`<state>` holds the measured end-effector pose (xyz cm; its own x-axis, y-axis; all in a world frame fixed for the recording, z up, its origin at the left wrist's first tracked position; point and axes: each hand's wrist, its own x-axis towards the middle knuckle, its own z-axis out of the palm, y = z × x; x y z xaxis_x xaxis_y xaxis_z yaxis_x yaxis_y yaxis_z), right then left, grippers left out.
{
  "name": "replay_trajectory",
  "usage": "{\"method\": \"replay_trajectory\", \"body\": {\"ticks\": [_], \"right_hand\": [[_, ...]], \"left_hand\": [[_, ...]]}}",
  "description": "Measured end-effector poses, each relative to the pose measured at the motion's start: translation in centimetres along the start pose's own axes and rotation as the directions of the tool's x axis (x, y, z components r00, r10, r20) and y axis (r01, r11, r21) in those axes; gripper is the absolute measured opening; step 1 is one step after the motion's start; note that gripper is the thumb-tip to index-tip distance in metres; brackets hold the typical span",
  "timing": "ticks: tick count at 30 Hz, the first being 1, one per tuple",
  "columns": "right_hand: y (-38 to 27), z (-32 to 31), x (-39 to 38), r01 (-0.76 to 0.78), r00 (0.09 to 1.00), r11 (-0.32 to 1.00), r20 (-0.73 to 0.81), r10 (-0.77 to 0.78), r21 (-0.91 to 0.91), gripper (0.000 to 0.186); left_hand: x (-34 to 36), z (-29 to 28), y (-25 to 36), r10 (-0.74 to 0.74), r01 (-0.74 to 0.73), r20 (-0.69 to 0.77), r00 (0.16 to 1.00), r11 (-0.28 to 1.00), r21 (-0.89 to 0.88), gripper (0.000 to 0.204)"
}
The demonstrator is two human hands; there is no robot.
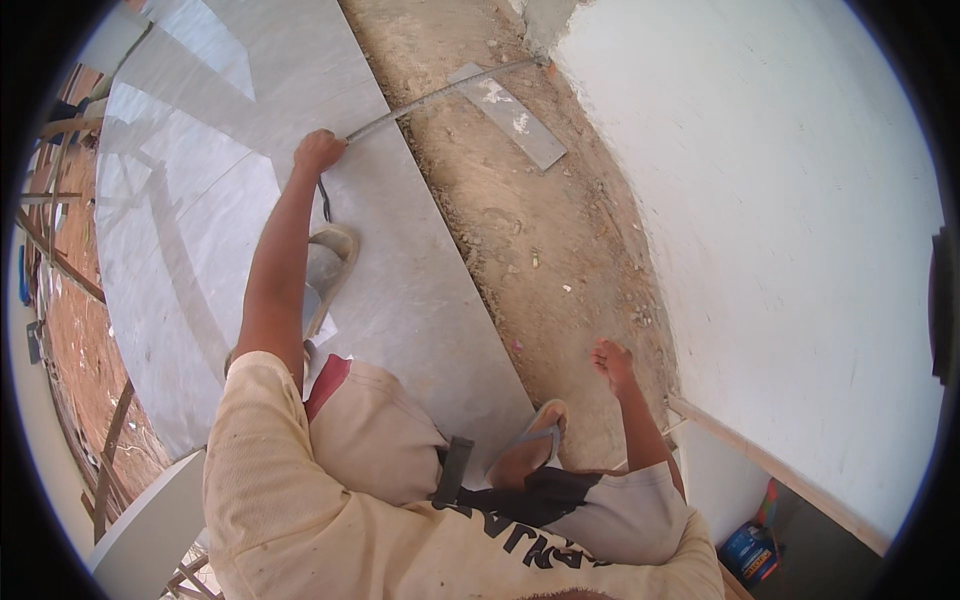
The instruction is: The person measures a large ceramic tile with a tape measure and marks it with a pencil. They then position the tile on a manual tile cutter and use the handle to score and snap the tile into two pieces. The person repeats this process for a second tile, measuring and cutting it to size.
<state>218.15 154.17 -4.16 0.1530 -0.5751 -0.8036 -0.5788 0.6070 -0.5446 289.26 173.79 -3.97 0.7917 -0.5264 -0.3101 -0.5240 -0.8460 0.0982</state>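
My left hand point(320, 150) is closed on a tape measure, its case mostly hidden in the fist and a dark strap hanging below. The grey tape blade point(430, 98) runs from the hand across the tile edge and the dirt strip to the foot of the white wall. Under the left arm lie large grey floor tiles point(390, 260). My right hand point(612, 364) hovers over the dirt near the wall, fingers curled, with nothing visible in them.
A grey tile offcut point(515, 118) lies on the rough dirt strip point(520, 230), partly under the blade. The white wall point(770, 230) rises on the right. My sandaled foot point(530, 445) is at the tile edge. A blue container point(748, 555) stands at lower right; wooden poles point(62, 260) are at far left.
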Motion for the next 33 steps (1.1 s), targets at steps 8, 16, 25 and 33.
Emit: {"method": "replay_trajectory", "body": {"ticks": [8, 16, 25, 33], "right_hand": [[-3.7, -1.1, 0.1, 0.024, 1.0, 0.992, -0.01, -0.025, -0.128, 0.032], [-15.8, 1.4, 2.2, 0.311, 0.95, 0.872, 0.095, -0.297, -0.379, 0.026], [-30.5, 17.3, 14.0, 0.572, 0.819, 0.746, 0.28, -0.5, -0.341, 0.032], [-38.9, 30.9, 16.3, 0.416, 0.9, 0.908, 0.166, -0.403, -0.05, 0.029]], "left_hand": [[-0.8, -0.4, 2.3, -0.102, 0.099, -0.036, 0.994, 0.992, -0.081, 0.04], [1.5, 0.5, 0.2, -0.031, 0.027, -0.06, 0.998, 0.997, -0.065, 0.039], [2.2, -0.7, 2.1, -0.014, 0.016, 0.03, 0.999, 0.998, -0.053, 0.036], [0.4, -1.5, 1.6, -0.003, -0.007, -0.075, 0.997, 0.991, -0.133, 0.029]]}}
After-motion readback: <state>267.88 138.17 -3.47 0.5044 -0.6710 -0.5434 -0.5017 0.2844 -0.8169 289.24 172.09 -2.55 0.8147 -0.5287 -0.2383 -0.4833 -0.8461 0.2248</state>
